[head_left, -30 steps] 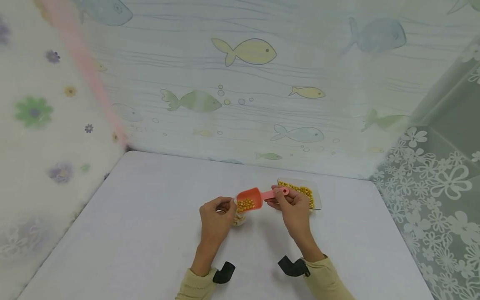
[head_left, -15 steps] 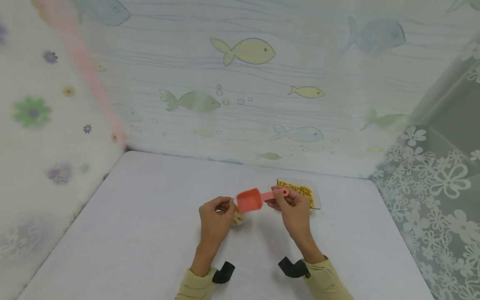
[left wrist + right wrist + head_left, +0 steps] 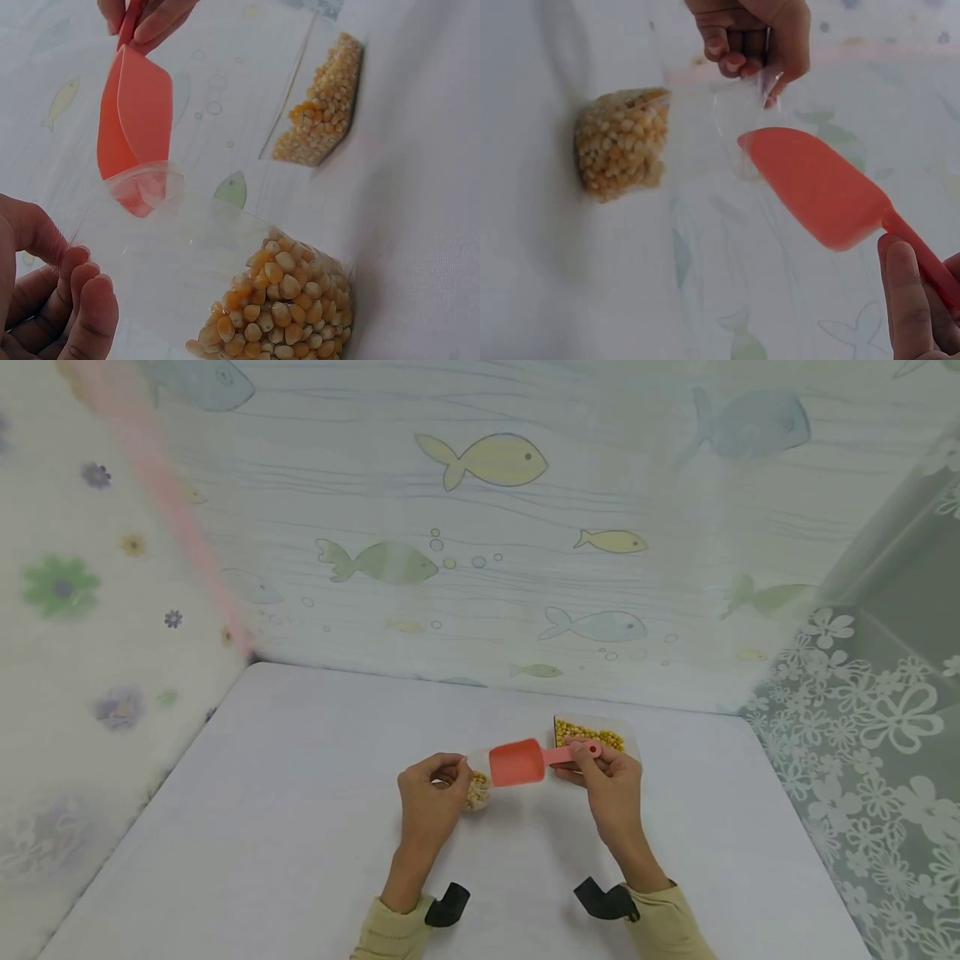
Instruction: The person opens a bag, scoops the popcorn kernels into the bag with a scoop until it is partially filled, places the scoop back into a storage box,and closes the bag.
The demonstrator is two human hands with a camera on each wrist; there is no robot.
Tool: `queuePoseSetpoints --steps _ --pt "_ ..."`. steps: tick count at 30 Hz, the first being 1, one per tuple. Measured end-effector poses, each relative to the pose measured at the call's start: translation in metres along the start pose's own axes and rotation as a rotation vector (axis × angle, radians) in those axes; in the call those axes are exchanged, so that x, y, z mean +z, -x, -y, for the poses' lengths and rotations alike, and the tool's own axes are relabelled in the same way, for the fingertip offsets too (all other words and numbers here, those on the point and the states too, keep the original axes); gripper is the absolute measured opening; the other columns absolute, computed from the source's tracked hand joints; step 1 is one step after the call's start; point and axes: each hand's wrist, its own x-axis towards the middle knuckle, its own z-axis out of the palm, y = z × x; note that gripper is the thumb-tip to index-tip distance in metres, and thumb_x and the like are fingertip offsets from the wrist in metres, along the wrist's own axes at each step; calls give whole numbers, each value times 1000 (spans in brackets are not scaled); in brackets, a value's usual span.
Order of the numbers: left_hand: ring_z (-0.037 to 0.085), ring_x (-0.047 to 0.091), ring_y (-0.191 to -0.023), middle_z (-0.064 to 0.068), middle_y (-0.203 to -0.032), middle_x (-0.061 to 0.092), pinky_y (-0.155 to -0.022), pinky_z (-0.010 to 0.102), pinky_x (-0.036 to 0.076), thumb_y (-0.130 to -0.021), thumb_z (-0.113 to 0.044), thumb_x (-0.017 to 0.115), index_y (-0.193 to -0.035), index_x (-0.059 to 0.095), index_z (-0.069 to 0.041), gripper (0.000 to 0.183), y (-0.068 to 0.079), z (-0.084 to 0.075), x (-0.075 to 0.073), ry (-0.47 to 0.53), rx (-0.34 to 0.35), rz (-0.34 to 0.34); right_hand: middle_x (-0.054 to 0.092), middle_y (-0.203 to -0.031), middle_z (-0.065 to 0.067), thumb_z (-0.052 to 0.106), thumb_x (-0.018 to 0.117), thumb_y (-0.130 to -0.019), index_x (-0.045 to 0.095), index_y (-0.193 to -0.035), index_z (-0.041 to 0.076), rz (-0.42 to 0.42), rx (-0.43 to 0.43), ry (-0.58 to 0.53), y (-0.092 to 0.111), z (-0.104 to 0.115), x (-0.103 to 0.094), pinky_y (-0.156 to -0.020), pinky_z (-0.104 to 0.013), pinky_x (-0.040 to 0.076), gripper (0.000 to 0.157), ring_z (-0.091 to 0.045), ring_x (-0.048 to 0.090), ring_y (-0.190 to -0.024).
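Observation:
My left hand (image 3: pixel 431 797) pinches the upper edge of a clear plastic bag (image 3: pixel 165 262) between thumb and fingertips. Corn kernels (image 3: pixel 289 300) fill the bag's lower part, which stands on the table. My right hand (image 3: pixel 617 793) grips the handle of a pink scoop (image 3: pixel 517 763). No kernels show in the scoop's bowl in the head view. Its tip is seen through the film at the bag's mouth in the left wrist view. A clear container (image 3: pixel 630 745) with more corn kernels stands behind my right hand, which partly hides it.
A white cloth covers the table (image 3: pixel 300 827). At its far side hangs a curtain (image 3: pixel 480 568) printed with fish. Flower-patterned fabric (image 3: pixel 82 710) borders the left, and lace (image 3: pixel 877 777) the right.
The kernels in the scoop went into the bag between the first two frames. Since then my right hand and the scoop have shifted right. My left hand stays at the bag's edge.

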Motion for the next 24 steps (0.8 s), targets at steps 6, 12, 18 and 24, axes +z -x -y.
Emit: queuePoseSetpoints --steps 6,12,18,24 --pt "13 61 -64 3 -68 67 -56 22 52 -86 2 72 -85 77 -2 7 1 -3 0 -25 -3 -4 76 -93 1 9 63 -101 65 -115 -16 -57 -6 11 -1 -3 -20 -76 -32 60 29 -14 77 -80" --pt "13 61 -65 3 -69 67 -56 21 52 -87 2 71 -86 77 -1 8 1 -2 0 -21 -13 1 75 -91 7 12 63 -101 64 -119 -16 -141 27 59 -3 -7 -45 -75 -26 59 33 -8 75 -79" --pt "14 61 -64 4 -68 67 -56 21 52 -86 4 71 -86 77 2 7 1 -2 1 -9 -3 4 75 -93 4 10 62 -101 63 -118 -17 -237 25 32 -7 -11 -71 -74 -24 59 32 -6 75 -79" --pt "14 62 -64 4 -68 67 -55 21 52 -87 4 71 -86 77 4 6 1 -1 1 -6 0 6 75 -90 3 9 64 -99 63 -115 -19 -322 -23 18 -14 -20 -94 -71 -23 59 32 -6 75 -76"
